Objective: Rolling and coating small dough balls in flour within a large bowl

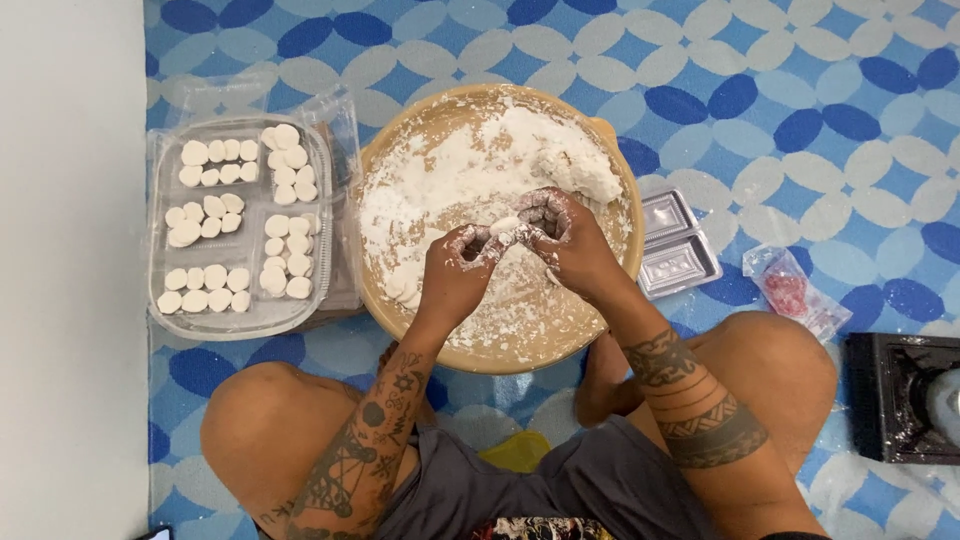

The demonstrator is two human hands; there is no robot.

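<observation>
Flour-caked fingers (478,240) of both hands half hide a dough piece (506,226).

We're looking at a matt tan plastic basin (610,215) caked in dry, powdery white flour, with a rough, soft dough lump (578,170) at the back. Both our left hand (462,262) and right hand (562,235) are dusted chalky. The clear tray (165,235) is glossy thin plastic, its dough pieces (285,160) smooth and matt. The floor mat (800,90) looks like slick printed vinyl.
</observation>
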